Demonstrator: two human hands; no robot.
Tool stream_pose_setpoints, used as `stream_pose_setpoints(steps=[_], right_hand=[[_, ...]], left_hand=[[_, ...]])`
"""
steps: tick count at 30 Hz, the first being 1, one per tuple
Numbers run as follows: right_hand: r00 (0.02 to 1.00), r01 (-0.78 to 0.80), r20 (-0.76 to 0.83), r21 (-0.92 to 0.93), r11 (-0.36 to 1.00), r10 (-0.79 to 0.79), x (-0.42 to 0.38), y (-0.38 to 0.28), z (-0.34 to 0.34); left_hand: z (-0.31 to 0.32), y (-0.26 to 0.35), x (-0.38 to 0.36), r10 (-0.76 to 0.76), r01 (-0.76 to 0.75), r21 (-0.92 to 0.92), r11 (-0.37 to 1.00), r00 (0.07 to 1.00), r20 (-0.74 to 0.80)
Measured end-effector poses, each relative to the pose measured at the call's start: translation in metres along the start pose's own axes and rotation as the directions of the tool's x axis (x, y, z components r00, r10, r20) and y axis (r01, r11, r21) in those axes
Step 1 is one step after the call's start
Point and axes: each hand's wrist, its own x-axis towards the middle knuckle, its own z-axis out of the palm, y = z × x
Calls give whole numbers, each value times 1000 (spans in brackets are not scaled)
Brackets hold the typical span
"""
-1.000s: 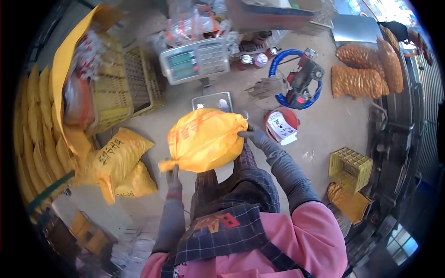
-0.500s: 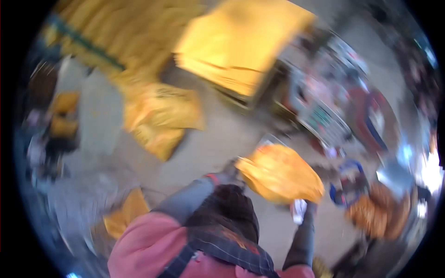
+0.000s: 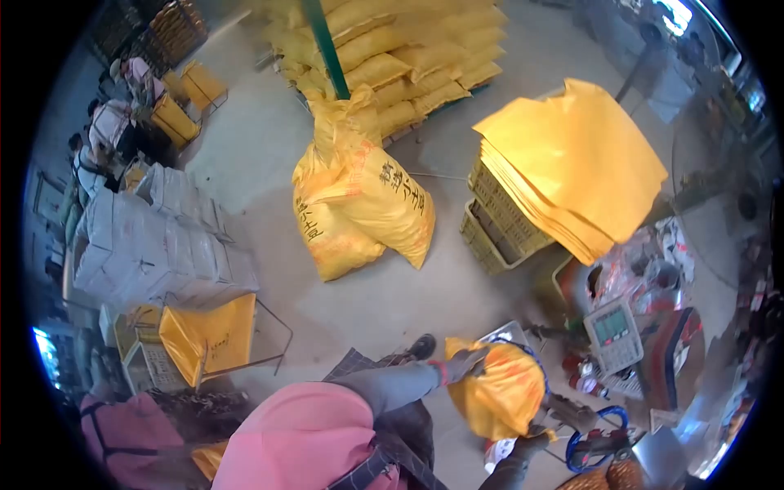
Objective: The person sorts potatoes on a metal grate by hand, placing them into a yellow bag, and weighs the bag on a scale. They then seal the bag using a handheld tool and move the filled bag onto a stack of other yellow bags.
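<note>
A yellow woven sack with red print bulges between my two hands, low and right of centre. My left hand, in a grey glove, is closed on its upper left edge. Gripping the sack's lower right edge is my right hand, also in a dark glove. The sack's mouth and whatever is inside it are hidden. Just behind the sack shows a metal plate. Right of it stands a scale display with keys.
Flat yellow sacks lie stacked on plastic crates. Two filled sacks stand on the floor before a pile of full sacks. Wrapped white boxes stand left, with several people behind. A blue-handled device is at lower right.
The view has swung and sharpened, so the surroundings sit differently in it. The sack stays in both hands and now looks bunched, with my left hand further over its upper edge.
</note>
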Motion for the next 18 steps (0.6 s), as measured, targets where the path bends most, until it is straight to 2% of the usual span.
stream_pose_setpoints(steps=[1, 2, 3, 4, 6, 8, 9, 11, 12, 13, 15, 16, 17, 18], right_hand=[[977, -214, 52, 327, 920, 209, -58, -91, 31], [947, -297, 207, 288, 910, 244, -76, -99, 24], [931, -334, 233, 239, 912, 280, -97, -101, 20], [923, -356, 228, 204, 912, 310, -120, -106, 24], [904, -401, 225, 143, 905, 365, -170, -120, 32], [888, -433, 217, 100, 896, 405, -219, -137, 42], [881, -442, 226, 75, 894, 416, -240, -149, 56], [880, -444, 219, 57, 894, 422, -275, -176, 79], [878, -440, 232, 44, 897, 419, -289, -191, 98], [879, -436, 231, 39, 899, 417, -302, -211, 113], [871, -432, 266, 16, 902, 413, -322, -252, 161], [867, -427, 288, 13, 904, 406, -328, -273, 187], [863, -423, 307, 3, 906, 402, -335, -295, 217], [783, -437, 511, 47, 898, 354, -319, -291, 233]], left_hand=[[-14, -12, -6, -36, 37, -99, 994, 999, 16], [-26, -24, -16, -78, 84, -202, 976, 996, 39], [-39, -31, -30, -110, 103, -189, 977, 993, -29], [-54, -35, -43, -138, 120, -177, 977, 986, -93], [-94, -56, -61, -173, 151, -175, 973, 978, -118], [-131, -16, -113, -177, 159, -148, 976, 977, -119], [-153, -18, -116, -169, 150, -167, 975, 980, -107], [-198, -33, -112, -255, 254, -174, 951, 967, 21], [-219, -41, -118, 147, -150, 24, 988, 986, 81], [-236, -15, -140, 141, -142, 4, 990, 986, 87], [-278, 42, -185, -32, 37, -232, 972, 999, 25], [-303, 29, -196, 315, -290, 250, 924, 947, -63], [-324, 46, -221, 316, -293, 239, 926, 946, -66], [-348, 77, -249, 414, -320, 485, 814, 905, -97]])
